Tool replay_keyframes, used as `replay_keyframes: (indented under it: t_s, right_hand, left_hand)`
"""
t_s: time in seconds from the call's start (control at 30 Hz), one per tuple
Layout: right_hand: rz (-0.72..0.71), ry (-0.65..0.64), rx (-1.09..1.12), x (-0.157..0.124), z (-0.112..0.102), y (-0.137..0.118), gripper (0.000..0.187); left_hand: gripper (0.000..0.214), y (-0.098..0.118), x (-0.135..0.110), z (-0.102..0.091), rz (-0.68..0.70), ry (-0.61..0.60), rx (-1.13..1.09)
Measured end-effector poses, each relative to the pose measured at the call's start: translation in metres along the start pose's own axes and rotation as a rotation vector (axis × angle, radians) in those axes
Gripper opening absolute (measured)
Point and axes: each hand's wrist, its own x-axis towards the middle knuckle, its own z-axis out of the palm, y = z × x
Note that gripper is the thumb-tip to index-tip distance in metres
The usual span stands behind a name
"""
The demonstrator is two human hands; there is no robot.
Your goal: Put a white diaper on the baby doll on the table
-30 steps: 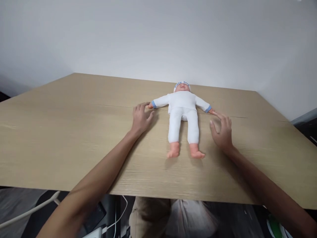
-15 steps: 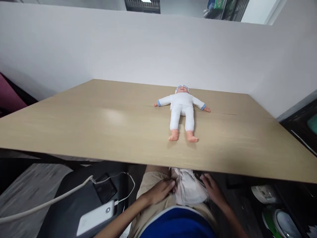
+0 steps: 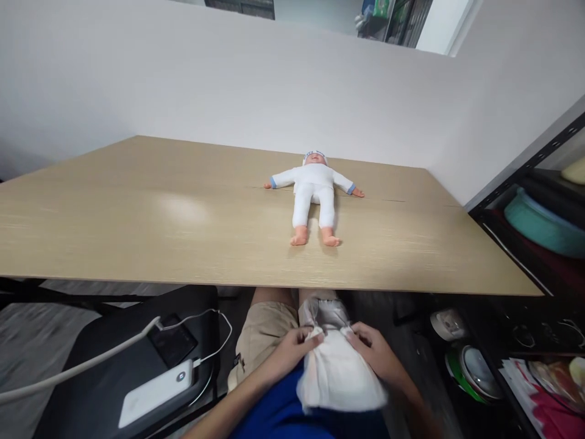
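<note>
Above my lap, below the table's front edge, a white diaper [image 3: 340, 375] is held up between my hands, its gathered end toward the table. My left hand [image 3: 292, 353] pinches its left edge with thumb and fingers. On the other edge, my right hand [image 3: 373, 350] grips it in the same way. A baby doll [image 3: 315, 183] in a white suit with blue cuffs and a printed white cap lies on its back on the wooden table [image 3: 183, 247]. Its arms are spread and its bare feet point toward me. Neither hand touches it.
A black chair [image 3: 91, 366] at my left bears a white power bank [image 3: 158, 393], a dark phone [image 3: 173, 341] and cables. On the right, a dark shelf holds a teal basin [image 3: 542, 225] and packages [image 3: 542, 390]. A white wall [image 3: 228, 79] stands behind the table.
The diaper has come up from between my legs toward my belly. Both hands have moved onto its edges, holding it spread. The view has turned slightly right; the doll has not moved on the table.
</note>
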Motion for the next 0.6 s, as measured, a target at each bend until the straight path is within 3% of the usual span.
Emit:
replay_keyframes:
  t_s: [0.07, 0.13, 0.2, 0.27, 0.37, 0.43, 0.5, 0.6]
  right_hand:
    - [-0.022, -0.062, -0.006, -0.037, -0.008, -0.015, 0.05]
    - [-0.095, -0.031, -0.085, -0.068, -0.011, -0.038, 0.04]
    - [-0.239, 0.148, -0.136, -0.085, -0.007, -0.065, 0.036]
    - [-0.382, 0.261, -0.127, -0.082, 0.0, -0.093, 0.037]
    - [-0.489, 0.299, -0.103, -0.045, 0.015, -0.121, 0.035]
    - [-0.496, 0.308, -0.075, -0.015, 0.022, -0.121, 0.032]
    - [-0.466, 0.314, -0.061, 0.009, 0.027, -0.107, 0.029]
    - [-0.379, 0.333, -0.057, 0.027, 0.028, -0.073, 0.026]
  left_hand:
    - [0.058, 0.005, -0.031, 0.0, 0.067, -0.001, 0.041]
    - [0.046, 0.012, -0.062, -0.005, 0.219, 0.01, 0.105]
    - [0.033, 0.021, -0.084, -0.014, 0.398, -0.024, 0.191]
    - [0.026, 0.03, -0.09, -0.024, 0.512, -0.006, 0.243]
    - [0.032, 0.033, -0.067, -0.033, 0.508, 0.244, 0.174]
    - [0.04, 0.029, -0.039, -0.033, 0.465, 0.389, 0.093]
    - [0.04, 0.022, -0.013, -0.03, 0.43, 0.454, 0.043]
    - [0.037, 0.013, 0.009, -0.025, 0.365, 0.46, 0.01]
